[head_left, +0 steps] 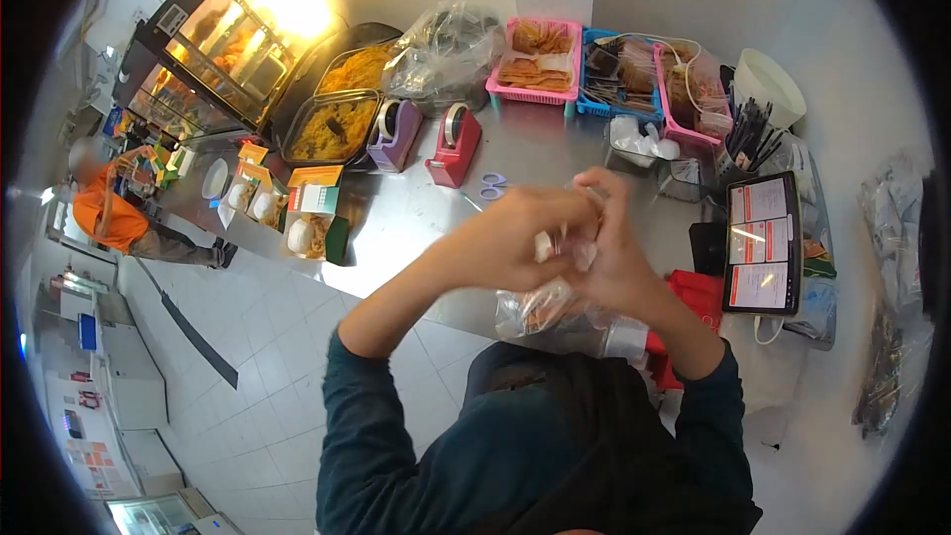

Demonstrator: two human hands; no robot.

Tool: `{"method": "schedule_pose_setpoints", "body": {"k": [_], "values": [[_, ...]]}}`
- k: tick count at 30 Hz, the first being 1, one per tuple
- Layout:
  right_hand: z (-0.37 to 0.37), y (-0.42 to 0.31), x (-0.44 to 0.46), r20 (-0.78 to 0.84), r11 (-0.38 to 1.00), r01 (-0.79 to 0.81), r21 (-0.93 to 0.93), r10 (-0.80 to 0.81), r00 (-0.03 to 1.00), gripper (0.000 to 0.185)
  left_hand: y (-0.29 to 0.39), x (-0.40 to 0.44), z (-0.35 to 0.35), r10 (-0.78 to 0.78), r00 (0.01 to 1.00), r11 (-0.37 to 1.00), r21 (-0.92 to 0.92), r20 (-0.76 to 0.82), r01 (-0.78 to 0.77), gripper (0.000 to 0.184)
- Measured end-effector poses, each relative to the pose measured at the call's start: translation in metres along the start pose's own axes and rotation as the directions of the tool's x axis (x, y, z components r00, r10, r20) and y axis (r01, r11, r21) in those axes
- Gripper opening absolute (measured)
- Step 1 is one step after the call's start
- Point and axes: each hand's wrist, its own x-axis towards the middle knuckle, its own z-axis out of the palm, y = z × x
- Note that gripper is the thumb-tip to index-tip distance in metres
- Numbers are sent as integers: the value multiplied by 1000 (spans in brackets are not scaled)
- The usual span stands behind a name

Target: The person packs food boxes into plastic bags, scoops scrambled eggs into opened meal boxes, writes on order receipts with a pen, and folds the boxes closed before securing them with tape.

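My left hand (520, 233) and my right hand (616, 248) meet over the near part of the steel counter, both with fingers curled and closed. Crumpled clear plastic (586, 254) shows between them, and it looks like the gathered top of a plastic bag. Motion smears the fingertips, so their exact hold is unclear. Just below my hands rests a clear plastic bag (525, 312) with something orange-brown inside; whether it joins the plastic in my fingers is hidden. Beyond my left hand lie purple-handled scissors (492, 184). A lidded clear tub (625, 339) stands near my right forearm.
Red (455, 147) and purple (394, 135) tape dispensers stand on the steel counter (386, 238). Behind are a pink basket (535, 94), a blue basket (606, 111) and rice trays (332, 129). Food boxes (315, 223) sit left, a tablet (763, 243) right. Another person (109, 208) stands far left.
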Motion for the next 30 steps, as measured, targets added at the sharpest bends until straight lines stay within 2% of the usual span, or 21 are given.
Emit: {"method": "schedule_pose_setpoints", "body": {"k": [1,2,3,4,5,6,8,9,13,16,17,20,23,27,29,30], "values": [[-1,0,2,14,969,-129,210,129,992,57,-8,1,-1,62,994,997,-35,-85,-65,19],[-5,0,5,78,953,-137,270,121,990,58,-26,-7,-7,-46,975,978,-208,-216,0,16],[-13,-1,13,138,933,-147,329,107,985,58,-55,-16,-14,-132,930,904,-427,-344,-30,20],[-19,-3,19,193,909,-157,386,87,977,59,-94,-32,-17,-307,875,860,-504,-374,86,20],[-18,-8,23,235,932,-84,353,-1,972,59,-141,-49,-6,-549,770,701,-681,-326,211,29],[-16,-13,27,257,921,-43,388,-63,964,58,-180,-65,10,-615,759,606,-744,-214,281,41],[-11,-23,35,291,889,37,456,-189,938,56,-215,-92,50,-586,810,742,-419,-25,524,54],[-12,-31,39,254,868,95,488,-245,936,56,-220,-99,75,-580,815,760,-353,13,546,55],[-34,-59,50,97,811,205,548,-305,947,59,-195,-103,183,-653,749,649,-593,-113,476,60],[-52,-49,55,126,790,277,547,-405,906,56,-167,-104,230,-712,655,590,-722,-254,361,65],[-52,-49,51,107,824,236,516,-335,936,56,-165,-102,235,-721,631,584,-741,-286,332,66],[-61,-44,48,171,903,151,403,-236,957,56,-169,-92,231,-742,566,576,-773,-359,265,72],[-61,-43,52,278,907,132,399,-257,925,56,-174,-85,228,-758,507,569,-797,-411,204,78],[-53,-36,59,274,872,87,481,-244,930,58,-193,-78,201,-780,427,543,-833,-457,102,87],[-54,-29,61,240,856,67,512,-217,946,59,-203,-81,161,-779,409,539,-841,-475,52,92],[-53,-21,64,273,849,61,525,-235,933,58,-202,-84,141,-767,416,548,-836,-489,27,94]]}}
